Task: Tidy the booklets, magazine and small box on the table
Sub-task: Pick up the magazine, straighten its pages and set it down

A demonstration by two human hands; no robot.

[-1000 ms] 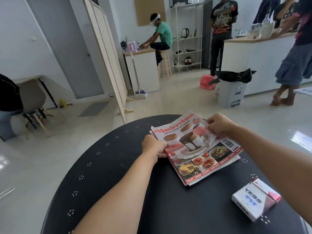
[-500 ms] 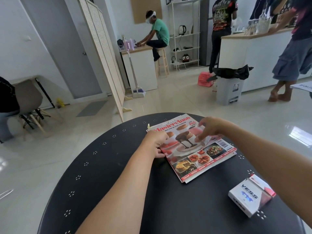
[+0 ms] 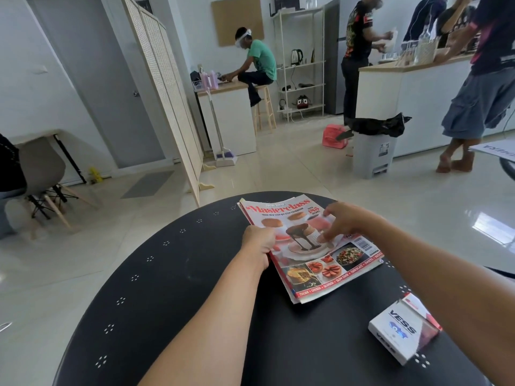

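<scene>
A red "Masterclass" cookbook magazine point(image 3: 320, 271) lies on top of a stack of booklets near the far side of the round black table point(image 3: 172, 316). Edges of the booklets show under it at the top left and bottom. My left hand point(image 3: 257, 238) grips the stack's left edge, thumb on the cover. My right hand point(image 3: 340, 221) rests on the cover with fingers spread and pressing down. A small white "VESS" box point(image 3: 401, 332) with a red side lies on the table at the near right, apart from both hands.
The table has small perforated dot patterns. Beyond it are a folding screen point(image 3: 164, 101), a grey bin point(image 3: 372, 154) with a black bag, a chair point(image 3: 41, 174) at the left, counters, and several people standing or sitting in the background.
My right hand moved from the magazine's far right corner onto the middle of the cover. The stack has been pushed away and squared up. My left hand stays on its left edge.
</scene>
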